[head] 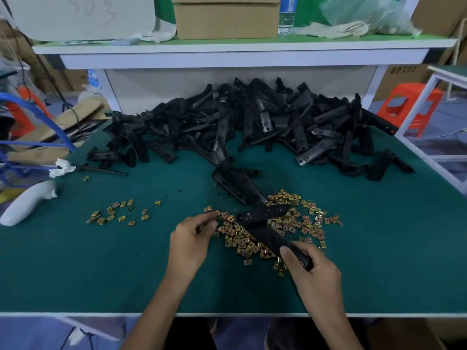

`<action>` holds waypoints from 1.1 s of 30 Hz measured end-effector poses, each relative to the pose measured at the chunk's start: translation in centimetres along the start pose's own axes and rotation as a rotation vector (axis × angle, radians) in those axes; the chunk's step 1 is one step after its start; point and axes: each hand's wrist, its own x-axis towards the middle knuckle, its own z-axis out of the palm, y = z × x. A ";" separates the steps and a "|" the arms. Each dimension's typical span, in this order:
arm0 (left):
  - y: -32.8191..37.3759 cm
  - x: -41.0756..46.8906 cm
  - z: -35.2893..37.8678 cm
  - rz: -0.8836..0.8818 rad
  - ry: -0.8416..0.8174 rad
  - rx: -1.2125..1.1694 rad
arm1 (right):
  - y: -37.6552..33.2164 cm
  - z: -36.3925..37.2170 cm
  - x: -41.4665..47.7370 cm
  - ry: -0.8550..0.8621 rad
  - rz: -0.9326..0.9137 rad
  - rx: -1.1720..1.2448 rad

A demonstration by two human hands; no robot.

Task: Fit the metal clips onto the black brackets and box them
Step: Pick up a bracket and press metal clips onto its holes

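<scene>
My right hand point(312, 270) grips the near end of a long black bracket point(262, 224), which angles up over a heap of small gold metal clips point(298, 223) on the green mat. My left hand point(190, 242) sits at the left edge of that heap, its thumb and forefinger pinched together by the clips; whether a clip is between them is hard to see. A second, smaller scatter of clips point(115, 213) lies to the left. A big pile of black brackets point(252, 125) fills the back of the table, and one more bracket point(237, 184) lies just beyond the heap.
A white handheld tool point(24, 205) lies at the table's left edge, with blue tubing point(50, 114) and cardboard behind it. A white shelf point(240, 48) above holds a cardboard box point(226, 20) and a water bottle point(286, 15). An orange stool point(409, 107) stands at the right.
</scene>
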 end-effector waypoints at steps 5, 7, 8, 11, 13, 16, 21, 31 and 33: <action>0.2 0.4 0.1 -0.079 -0.038 -0.147 | 0.4 0.1 -0.1 0.027 -0.034 -0.018; 0.4 0.5 0.2 -0.092 -0.052 -0.187 | 0.4 0.1 -0.2 0.027 -0.046 -0.024; 0.5 0.6 0.2 -0.093 -0.044 -0.197 | 0.4 0.1 -0.2 0.026 -0.050 -0.026; 0.9 0.9 0.1 -0.126 -0.017 -0.302 | 0.5 0.2 -0.2 0.030 -0.054 -0.025; 1.5 0.9 0.0 -0.182 -0.051 -0.453 | 0.5 0.2 -0.2 0.038 -0.065 -0.018; 2.6 0.8 0.0 -0.242 -0.122 -0.673 | 0.5 0.2 -0.3 0.043 -0.077 -0.004; 3.7 1.0 -0.5 -0.228 -0.183 -0.721 | 0.6 0.2 -0.2 0.035 -0.055 -0.013; 1.6 1.2 -1.6 -0.295 -0.135 -0.543 | 0.4 0.3 -0.3 0.047 -0.079 -0.038; 0.8 1.0 -1.9 -0.373 -0.114 -0.642 | 0.3 0.3 -0.4 0.056 -0.090 -0.038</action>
